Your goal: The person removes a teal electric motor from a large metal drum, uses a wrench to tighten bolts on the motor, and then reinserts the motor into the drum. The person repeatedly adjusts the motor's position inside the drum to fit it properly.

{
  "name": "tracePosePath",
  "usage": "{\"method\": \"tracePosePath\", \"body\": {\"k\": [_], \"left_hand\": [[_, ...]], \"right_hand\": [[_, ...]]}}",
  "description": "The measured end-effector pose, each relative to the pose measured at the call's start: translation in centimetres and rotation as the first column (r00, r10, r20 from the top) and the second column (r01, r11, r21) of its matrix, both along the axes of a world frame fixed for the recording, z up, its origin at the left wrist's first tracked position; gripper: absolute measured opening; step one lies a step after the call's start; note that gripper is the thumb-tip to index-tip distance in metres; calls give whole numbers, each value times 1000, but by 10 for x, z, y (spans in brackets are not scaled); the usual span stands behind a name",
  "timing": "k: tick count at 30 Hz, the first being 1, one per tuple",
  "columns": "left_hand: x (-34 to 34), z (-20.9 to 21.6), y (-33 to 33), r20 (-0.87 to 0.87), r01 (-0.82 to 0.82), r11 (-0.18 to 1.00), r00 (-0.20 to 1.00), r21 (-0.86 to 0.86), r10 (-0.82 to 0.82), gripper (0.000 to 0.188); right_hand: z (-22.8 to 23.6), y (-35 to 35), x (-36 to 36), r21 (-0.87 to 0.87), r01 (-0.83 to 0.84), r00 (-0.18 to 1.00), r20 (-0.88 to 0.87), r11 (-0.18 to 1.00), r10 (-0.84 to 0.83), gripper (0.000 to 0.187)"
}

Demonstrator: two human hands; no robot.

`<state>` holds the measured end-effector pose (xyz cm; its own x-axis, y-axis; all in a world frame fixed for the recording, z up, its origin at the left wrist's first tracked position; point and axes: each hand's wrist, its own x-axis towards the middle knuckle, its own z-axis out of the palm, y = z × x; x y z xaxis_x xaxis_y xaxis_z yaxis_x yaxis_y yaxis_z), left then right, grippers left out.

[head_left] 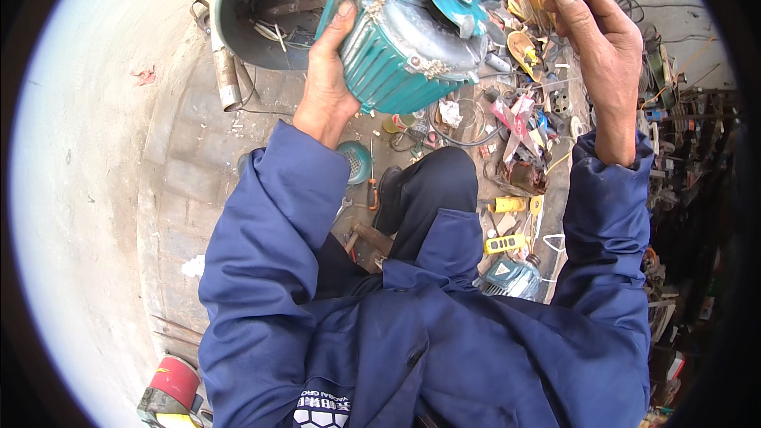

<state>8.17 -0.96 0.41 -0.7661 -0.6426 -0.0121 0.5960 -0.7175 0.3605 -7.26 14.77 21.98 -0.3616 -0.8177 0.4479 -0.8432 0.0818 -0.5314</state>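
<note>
1. The floor (186, 190) is the broadest thing in view, grey and dusty, strewn with parts and scraps, most thickly on the right.
2. A dark blue jacket (491, 357) covers the person's body and both arms.
3. A big hollow drum (219, 12) lies at the top, its mouth facing the person, with cables and long metal pieces inside.
4. The teal motor (404, 71) is held up in front of the drum's mouth, tilted, its ribbed side downward and its grey end face toward the upper right; a bladed fan (456, 4) sits on that end.
5. Another motor (511, 276), also teal, lies on the floor, partly behind the jacket.
6. The left hand (329, 75) grasps the first motor at its left side, thumb on top; its other fingers are hidden.
7. The right hand (598, 47) is raised right of the motor, apart from it, fingers loosely bent and nothing visible in its grip.
8. A round teal cover (355, 162), pierced with holes, lies below the motor.
9. A yellow control box (505, 243) rests near the second motor.
10. A screwdriver (372, 194) with an orange handle lies just beside the cover.
</note>
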Motion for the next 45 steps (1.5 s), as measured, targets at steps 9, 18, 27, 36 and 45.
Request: {"method": "tracePosePath", "body": {"k": [9, 18, 27, 36, 45], "left_hand": [[8, -32, -16, 165, -130, 986, 976, -99, 145, 62], [9, -49, -38, 116, 71, 997, 991, 22, -73, 61], [4, -44, -33, -133, 344, 838, 939, 424, -318, 61], [8, -29, -23, -519, 567, 357, 824, 742, -230, 61], [1, -39, -18, -793, 780, -264, 604, 568, 77, 62]], "right_hand": [[-306, 194, -86, 670, 384, 731, 200, 635, -653, 29], [-561, 374, -13, 973, 144, 422, 107, 183, -900, 37], [-623, 392, 44, 987, 105, 374, 71, 118, -925, 40], [-645, 402, 61, 986, 90, 329, 106, 143, -939, 36], [-635, 346, 34, 948, 146, 365, 216, 284, -906, 36]]}}
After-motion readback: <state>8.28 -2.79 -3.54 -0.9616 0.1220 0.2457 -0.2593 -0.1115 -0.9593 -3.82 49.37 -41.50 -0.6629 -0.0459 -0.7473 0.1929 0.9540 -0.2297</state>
